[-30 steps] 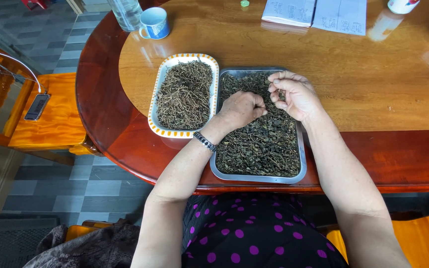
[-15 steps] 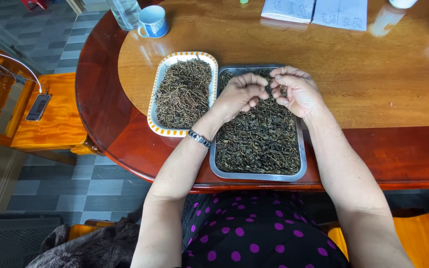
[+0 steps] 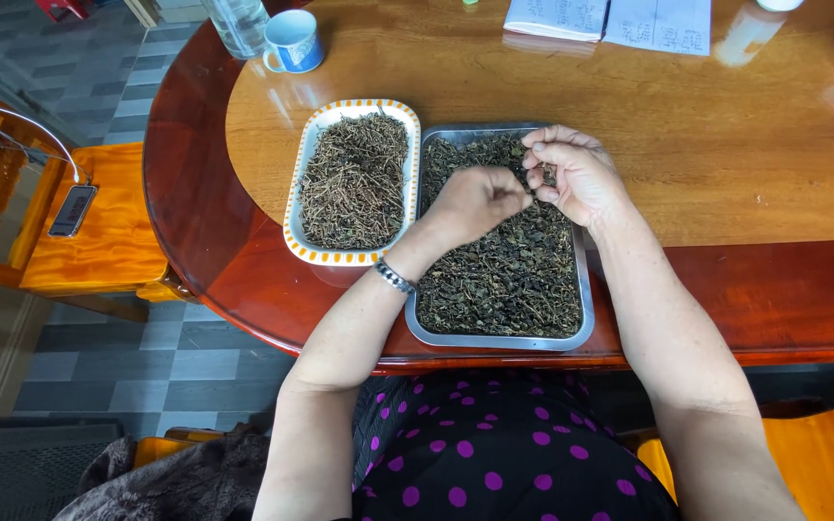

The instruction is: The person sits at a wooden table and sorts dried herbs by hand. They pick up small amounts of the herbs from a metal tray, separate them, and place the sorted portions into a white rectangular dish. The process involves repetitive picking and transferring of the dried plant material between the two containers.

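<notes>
Head cam: both hands have crept up to the far end of the steel tray (image 3: 586,299) since a second ago, so the picking has moved to fresh leaves there. Left hand (image 3: 475,201) and right hand (image 3: 576,178) meet fingertip to fingertip, pinching a bit of dried tea (image 3: 509,275). It's dark, curled and twiggy, filling the tray; stems fill the dish (image 3: 293,207) beside it.

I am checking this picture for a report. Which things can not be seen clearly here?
Head view only:
- What the left hand and right hand pinch: the fingertips hide it.
- The far end of the metal tray: both hands cover it.
- The bottle and the open notebook: cut off by the top edge.
- The dried leaves and the twigs in the patterned tray: too small to tell single pieces.
</notes>
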